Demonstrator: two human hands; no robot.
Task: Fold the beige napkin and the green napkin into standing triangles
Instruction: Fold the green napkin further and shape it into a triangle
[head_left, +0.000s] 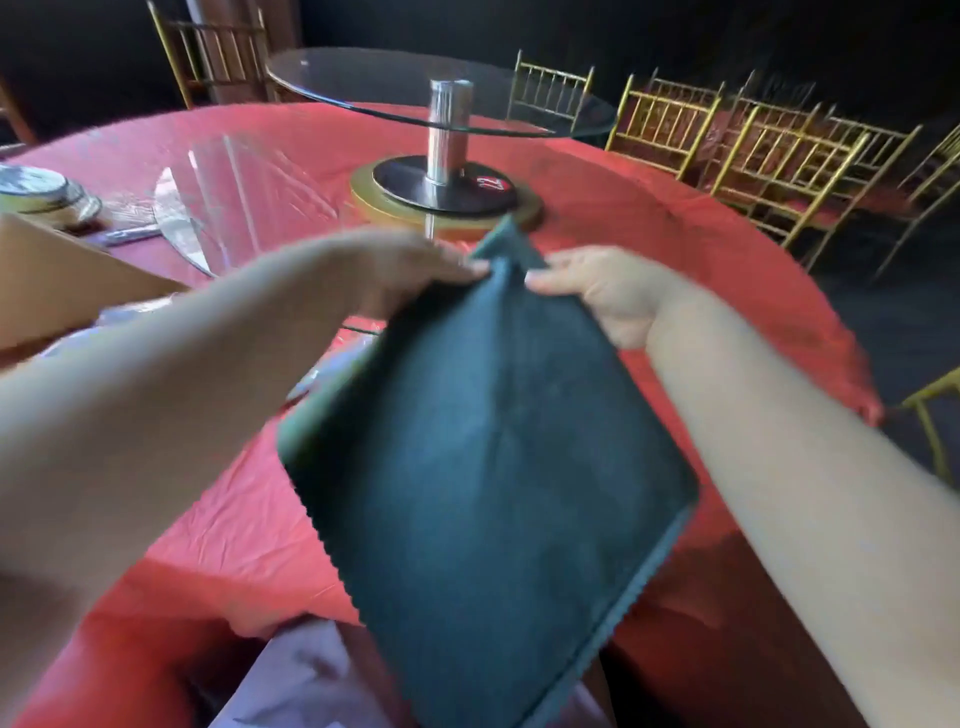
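Big round table in a red cloth fills most of the view, with a glass turntable up on a shiny metal post at the far middle. Gold slatted chairs with red seats are bunched up far right, plus one more chair far left. The floor on the right looks dark, and the far wall is pretty much black.

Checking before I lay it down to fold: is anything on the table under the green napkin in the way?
Possibly. The green napkin, pinched near its far corner by the left hand and right hand, hides the red tablecloth beneath. Something pale and shiny peeks out by its left edge; unclear what.
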